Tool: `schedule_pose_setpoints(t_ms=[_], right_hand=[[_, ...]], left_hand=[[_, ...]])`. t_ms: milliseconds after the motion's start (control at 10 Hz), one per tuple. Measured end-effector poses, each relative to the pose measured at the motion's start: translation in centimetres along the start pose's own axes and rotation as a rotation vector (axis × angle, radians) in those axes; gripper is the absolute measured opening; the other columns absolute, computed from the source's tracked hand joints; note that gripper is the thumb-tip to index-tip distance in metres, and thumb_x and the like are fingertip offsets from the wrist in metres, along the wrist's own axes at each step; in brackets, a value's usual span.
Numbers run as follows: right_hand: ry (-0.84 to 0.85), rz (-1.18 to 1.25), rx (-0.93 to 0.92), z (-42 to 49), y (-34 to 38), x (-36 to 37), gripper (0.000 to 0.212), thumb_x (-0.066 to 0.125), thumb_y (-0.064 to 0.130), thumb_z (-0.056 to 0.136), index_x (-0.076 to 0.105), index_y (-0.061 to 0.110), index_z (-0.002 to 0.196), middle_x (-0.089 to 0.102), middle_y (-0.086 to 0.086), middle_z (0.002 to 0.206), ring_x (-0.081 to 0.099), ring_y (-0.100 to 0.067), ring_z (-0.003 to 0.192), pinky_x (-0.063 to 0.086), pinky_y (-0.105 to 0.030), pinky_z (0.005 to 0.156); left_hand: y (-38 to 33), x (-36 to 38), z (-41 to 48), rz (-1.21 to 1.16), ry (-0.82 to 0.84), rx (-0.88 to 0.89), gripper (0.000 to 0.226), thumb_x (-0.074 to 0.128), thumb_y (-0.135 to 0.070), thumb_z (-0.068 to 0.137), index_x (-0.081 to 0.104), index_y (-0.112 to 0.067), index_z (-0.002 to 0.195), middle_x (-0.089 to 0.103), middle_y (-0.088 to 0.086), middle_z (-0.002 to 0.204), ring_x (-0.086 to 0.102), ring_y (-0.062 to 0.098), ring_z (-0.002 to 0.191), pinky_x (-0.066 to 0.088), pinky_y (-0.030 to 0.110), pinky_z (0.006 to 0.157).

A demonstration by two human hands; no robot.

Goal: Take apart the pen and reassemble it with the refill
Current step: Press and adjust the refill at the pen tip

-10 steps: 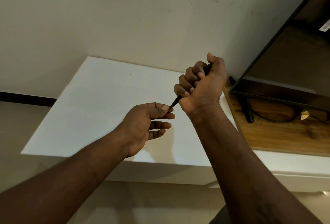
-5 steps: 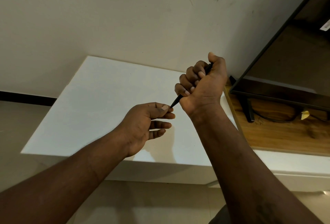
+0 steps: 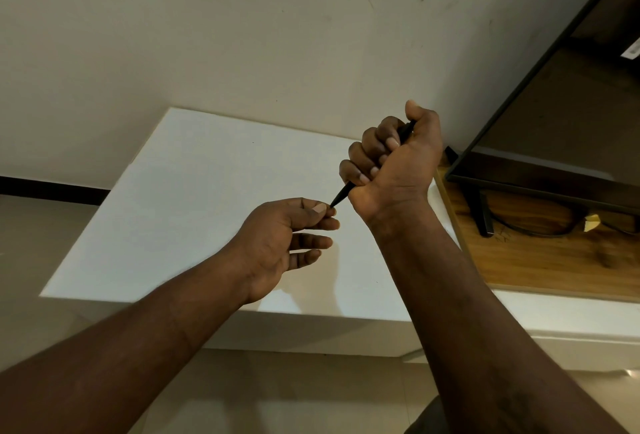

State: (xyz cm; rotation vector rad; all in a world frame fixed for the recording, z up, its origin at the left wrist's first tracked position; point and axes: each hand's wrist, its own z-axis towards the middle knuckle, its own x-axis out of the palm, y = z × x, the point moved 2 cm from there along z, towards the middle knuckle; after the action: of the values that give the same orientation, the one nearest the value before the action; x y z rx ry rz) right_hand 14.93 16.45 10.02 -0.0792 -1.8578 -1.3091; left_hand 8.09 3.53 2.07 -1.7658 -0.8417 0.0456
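Two hands are up in the middle of the frame, and they are ours. Our right hand point(image 3: 394, 160) is closed in a tight fist round the black pen point(image 3: 341, 195). The pen runs slanted through the fist. Its top end pokes out by the thumb, and its thin point sticks out under the little finger, toward the lower left. Most of the pen is hidden inside the fist, so we cannot tell if any part has come loose.

Our left hand point(image 3: 277, 243) is just below and to the left. Its thumb and first finger pinch together right at the point of the pen. Its other fingers are stretched out loosely underneath. The pen is up in the air, above the white bench point(image 3: 194, 191), and does not touch it.

Our right arm point(image 3: 467, 312) covers part of the right side of the bench. A pale wall point(image 3: 242, 35) with a few small marks is behind the bench. On the right of the frame we see a brown wooden board point(image 3: 536, 260). A big dark screen point(image 3: 554, 104) stands on it and fills the upper right corner. The screen's black foot point(image 3: 483, 215), a black cable point(image 3: 526, 231) and a small yellow bit point(image 3: 592, 222) are on the wood. At the left edge we see a pale floor point(image 3: 41, 243) and a black strip point(image 3: 52, 189) along the bottom of the wall.
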Motion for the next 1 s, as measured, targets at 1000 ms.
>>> schedule_pose_setpoints(t_ms=[1000], right_hand=[[0.014,0.002,0.024,0.0,-0.07,-0.08,0.053,0.047,0.048,0.1,0.031,0.017,0.06,0.02,0.002,0.051,0.013,-0.013,0.044,0.015,-0.023,0.045]], left_hand=[[-0.02,0.05,0.02,-0.003,0.0,0.005,0.021,0.064,-0.023,0.101,0.082,-0.016,0.093,0.083,0.006,0.097,0.076,0.014,0.071,0.059,0.027,0.059]])
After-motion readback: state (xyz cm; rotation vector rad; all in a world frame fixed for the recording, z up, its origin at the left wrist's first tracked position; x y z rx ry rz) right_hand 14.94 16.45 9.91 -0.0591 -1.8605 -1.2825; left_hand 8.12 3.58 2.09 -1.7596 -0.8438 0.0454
